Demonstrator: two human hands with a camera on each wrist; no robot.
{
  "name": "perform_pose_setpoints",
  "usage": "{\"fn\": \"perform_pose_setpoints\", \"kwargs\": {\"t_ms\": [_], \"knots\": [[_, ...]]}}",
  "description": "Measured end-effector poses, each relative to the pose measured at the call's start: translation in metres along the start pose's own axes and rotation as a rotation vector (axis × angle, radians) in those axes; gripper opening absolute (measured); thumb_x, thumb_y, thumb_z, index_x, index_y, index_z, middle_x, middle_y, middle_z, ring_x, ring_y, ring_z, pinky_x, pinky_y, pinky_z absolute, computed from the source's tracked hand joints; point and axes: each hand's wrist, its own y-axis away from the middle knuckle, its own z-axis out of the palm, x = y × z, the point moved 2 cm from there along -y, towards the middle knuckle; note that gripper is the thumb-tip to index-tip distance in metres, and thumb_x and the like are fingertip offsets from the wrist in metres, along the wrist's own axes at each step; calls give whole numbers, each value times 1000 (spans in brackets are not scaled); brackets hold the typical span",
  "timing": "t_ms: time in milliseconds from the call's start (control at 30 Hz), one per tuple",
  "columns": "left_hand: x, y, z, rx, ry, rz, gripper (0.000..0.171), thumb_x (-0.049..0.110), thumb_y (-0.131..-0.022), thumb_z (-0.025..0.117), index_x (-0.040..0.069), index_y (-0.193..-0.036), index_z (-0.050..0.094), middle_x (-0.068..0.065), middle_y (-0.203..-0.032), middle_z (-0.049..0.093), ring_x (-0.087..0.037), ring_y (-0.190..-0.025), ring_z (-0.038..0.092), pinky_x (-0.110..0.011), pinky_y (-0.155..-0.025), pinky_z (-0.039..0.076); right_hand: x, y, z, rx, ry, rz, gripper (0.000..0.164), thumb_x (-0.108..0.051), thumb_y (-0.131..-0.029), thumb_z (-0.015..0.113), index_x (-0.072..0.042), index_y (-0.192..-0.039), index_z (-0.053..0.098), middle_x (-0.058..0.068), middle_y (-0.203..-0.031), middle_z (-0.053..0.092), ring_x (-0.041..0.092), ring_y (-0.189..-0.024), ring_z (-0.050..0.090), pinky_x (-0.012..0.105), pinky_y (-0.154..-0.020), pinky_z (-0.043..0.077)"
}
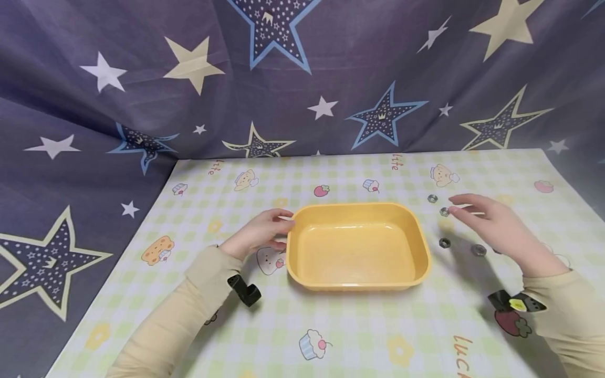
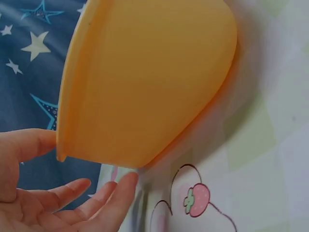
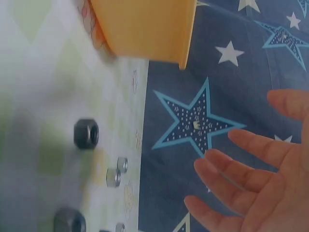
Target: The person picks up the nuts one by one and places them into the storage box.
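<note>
A yellow plastic basin (image 1: 359,286) stands on the table, and nothing lies inside it. My left hand (image 1: 264,231) is at its left end, with fingertips touching the rim; in the left wrist view the hand (image 2: 63,193) has loosely spread fingers beside the basin's outer wall (image 2: 145,82). Several metal hex nuts lie to the right of the basin, among them a shiny nut (image 1: 432,198) and a darker nut (image 1: 444,243). Over them hovers my right hand (image 1: 496,226), its fingers apart and holding nothing. Another nut (image 3: 87,134) shows in the right wrist view, apart from the fingers.
A green-and-white checked cloth (image 1: 264,325) with cartoon prints covers the table. Behind it hangs a dark purple curtain (image 1: 293,100) with stars. Each wrist wears a black strap mount, such as the left mount (image 1: 244,290).
</note>
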Motion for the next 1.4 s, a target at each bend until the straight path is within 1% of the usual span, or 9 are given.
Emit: {"fn": "perform_pose_setpoints", "kwargs": {"t_ms": [267,400,500,633,733,933,1033,1167,1400], "knots": [[-3,-2,2,-18,18,9,43,17,-99,49,-1,-137,42,-21,-126,52,-15,-91,61,-30,-77,57,21,-2,-14,-11,21,12,48,-35,-101,42,1,-131,50,29,-133,49,46,-114,48,62,-86,40],[-6,-5,3,-7,34,5,40,17,-99,49,0,-135,45,-19,-124,54,-11,-85,61,-26,-72,57,38,-2,-23,-9,19,33,47,-36,-100,45,-2,-132,51,22,-132,52,4,-105,51,58,-87,40],[-8,-6,4,6,37,2,40,18,-99,50,2,-134,47,-17,-122,55,-10,-82,62,-24,-70,57,49,-3,-30,-26,21,42,47,-36,-100,45,-2,-132,51,22,-131,53,4,-106,50,61,-90,36],[-9,-6,4,-3,59,9,39,18,-99,50,1,-134,47,-16,-120,56,-10,-83,62,-26,-73,57,65,-3,-42,-66,47,63,48,-38,-100,44,-4,-133,49,-13,-116,63,0,-101,54,44,-91,41],[-8,-4,4,-19,76,19,39,17,-99,50,0,-134,46,-16,-120,55,-10,-85,62,-28,-76,57,77,-2,-51,-87,46,57,47,-36,-100,45,-2,-133,49,-41,-100,47,-24,-87,42,18,-76,40],[-8,-3,5,-35,115,21,41,17,-99,50,-2,-135,44,-16,-121,56,-9,-87,61,-31,-80,57,96,-1,-63,-85,26,44,36,-28,-100,47,-7,-129,54,-45,-96,43,-27,-86,41,4,-67,37],[-8,-3,5,-33,126,21,41,17,-99,50,-2,-135,44,-15,-119,56,-9,-87,62,-30,-80,57,105,-1,-67,-76,45,70,29,-30,-99,51,-16,-122,59,-47,-94,42,-30,-85,35,18,-79,46],[-8,-3,6,-33,134,22,42,17,-99,50,-2,-135,44,-15,-117,57,-10,-86,62,-30,-80,57,116,-1,-70,-80,125,85,38,-30,-94,58,-3,-120,60,-39,-89,53,-30,-80,32,29,-80,46],[-9,-3,6,-25,143,16,43,17,-98,51,-2,-137,43,-16,-120,56,-9,-86,62,-30,-79,57,137,4,-64,-133,253,68,48,-26,-89,65,11,-118,55,30,-104,63,-8,-77,56,43,-70,51]]}}
